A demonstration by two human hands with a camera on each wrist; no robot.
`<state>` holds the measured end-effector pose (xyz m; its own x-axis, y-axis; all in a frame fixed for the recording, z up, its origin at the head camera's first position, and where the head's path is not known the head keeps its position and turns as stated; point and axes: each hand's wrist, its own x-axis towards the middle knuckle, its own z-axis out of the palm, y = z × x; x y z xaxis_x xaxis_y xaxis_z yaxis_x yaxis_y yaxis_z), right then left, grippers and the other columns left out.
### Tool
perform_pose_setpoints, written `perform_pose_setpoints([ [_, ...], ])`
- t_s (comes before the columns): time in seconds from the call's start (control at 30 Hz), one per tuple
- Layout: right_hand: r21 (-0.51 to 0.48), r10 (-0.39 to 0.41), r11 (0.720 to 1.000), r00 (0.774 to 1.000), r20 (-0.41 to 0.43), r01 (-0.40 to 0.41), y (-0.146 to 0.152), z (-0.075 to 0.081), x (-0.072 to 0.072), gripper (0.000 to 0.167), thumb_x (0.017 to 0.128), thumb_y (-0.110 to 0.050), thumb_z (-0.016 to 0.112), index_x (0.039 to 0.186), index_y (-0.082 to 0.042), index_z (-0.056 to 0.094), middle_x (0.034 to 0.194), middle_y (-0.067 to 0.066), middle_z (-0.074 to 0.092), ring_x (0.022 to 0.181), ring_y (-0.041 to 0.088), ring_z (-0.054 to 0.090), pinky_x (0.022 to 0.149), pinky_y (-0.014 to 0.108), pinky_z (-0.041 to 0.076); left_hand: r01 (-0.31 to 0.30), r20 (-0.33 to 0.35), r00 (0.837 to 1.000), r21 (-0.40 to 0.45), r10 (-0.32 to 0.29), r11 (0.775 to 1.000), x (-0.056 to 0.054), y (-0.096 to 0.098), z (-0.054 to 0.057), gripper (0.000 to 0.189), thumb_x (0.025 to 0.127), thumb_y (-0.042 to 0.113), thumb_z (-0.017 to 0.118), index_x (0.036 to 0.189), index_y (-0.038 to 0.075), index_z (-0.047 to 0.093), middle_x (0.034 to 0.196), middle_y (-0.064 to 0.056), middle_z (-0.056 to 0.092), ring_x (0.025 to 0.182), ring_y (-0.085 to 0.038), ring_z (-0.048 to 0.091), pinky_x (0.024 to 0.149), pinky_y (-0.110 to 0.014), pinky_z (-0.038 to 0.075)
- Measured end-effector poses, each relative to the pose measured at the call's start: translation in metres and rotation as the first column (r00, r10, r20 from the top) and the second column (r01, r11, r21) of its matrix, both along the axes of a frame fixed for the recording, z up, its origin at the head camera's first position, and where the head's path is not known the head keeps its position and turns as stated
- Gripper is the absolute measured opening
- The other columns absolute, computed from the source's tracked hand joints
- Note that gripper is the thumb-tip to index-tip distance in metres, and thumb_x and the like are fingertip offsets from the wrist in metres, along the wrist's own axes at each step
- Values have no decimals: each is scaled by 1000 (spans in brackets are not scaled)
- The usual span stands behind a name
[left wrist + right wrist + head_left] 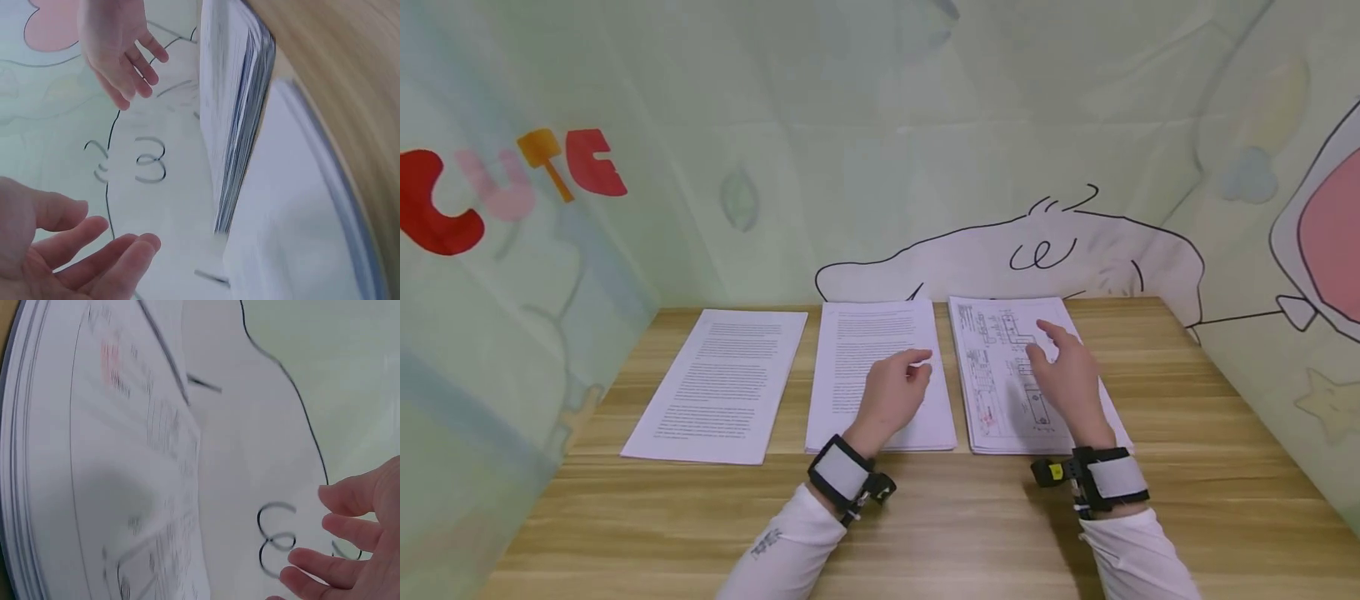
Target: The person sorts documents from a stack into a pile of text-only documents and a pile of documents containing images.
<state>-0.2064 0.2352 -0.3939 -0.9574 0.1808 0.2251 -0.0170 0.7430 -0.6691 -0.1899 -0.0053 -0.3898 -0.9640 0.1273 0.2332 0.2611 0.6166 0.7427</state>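
Note:
Above the middle stack of printed text pages (pixel 871 333), my left hand (pixel 895 390) hovers with loosely bent fingers and holds nothing. My right hand (pixel 1069 379) is raised over the right stack of paper (pixel 992 417), whose top sheet carries a technical drawing and a small red stamp. Its fingers are apart and nothing is between them. In the left wrist view, a gap separates the left hand (pixel 75 250) from the layered edges of the right stack (pixel 240 112). The right wrist view shows the right hand (pixel 350 550) well off the drawing sheets (pixel 125 462).
A thinner set of text pages (pixel 718 383) lies at the left of the wooden table (pixel 925 525). Behind the table hangs a pale printed backdrop (pixel 850 167) with cartoon lines and coloured letters. Both wrists wear black straps with small cameras.

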Motion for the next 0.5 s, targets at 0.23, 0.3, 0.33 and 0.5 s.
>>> perform_pose_setpoints([
  [0.23, -119, 92, 988, 992, -86, -102, -44, 1, 0, 44, 100, -15, 52, 142, -3, 51, 148, 24, 49, 140, 42, 43, 111, 58, 39, -91, -63, 994, -21, 90, 996, 5, -60, 8, 30, 99, 17, 56, 123, 6, 69, 114, -12, 74, 100, -22, 71, 87, -38, 58],
  [0.3, -177, 120, 975, 987, -108, -138, -56, 3, -1, 43, 100, -15, 52, 142, -3, 51, 148, 22, 50, 140, 40, 45, 110, 56, 41, -123, -92, 988, -28, 120, 992, 6, -78, 12, 31, 98, 16, 57, 125, 4, 67, 116, -15, 74, 101, -24, 72, 88, -39, 58],
  [0.33, -211, 134, 965, 984, -114, -156, -63, 4, -2, 43, 100, -15, 51, 142, -3, 51, 147, 21, 51, 139, 38, 46, 110, 55, 42, -141, -98, 986, -26, 138, 990, 6, -87, 14, 32, 98, 15, 56, 126, 3, 66, 118, -16, 73, 102, -26, 72, 88, -39, 58],
  [0.5, -393, 223, 893, 974, -38, -220, -99, 9, -1, 45, 101, -19, 52, 145, -10, 48, 150, 15, 50, 141, 32, 44, 113, 50, 41, -221, -107, 971, -42, 215, 974, 8, -131, 17, 38, 98, 15, 56, 133, 1, 61, 126, -20, 68, 108, -31, 71, 91, -42, 57],
])
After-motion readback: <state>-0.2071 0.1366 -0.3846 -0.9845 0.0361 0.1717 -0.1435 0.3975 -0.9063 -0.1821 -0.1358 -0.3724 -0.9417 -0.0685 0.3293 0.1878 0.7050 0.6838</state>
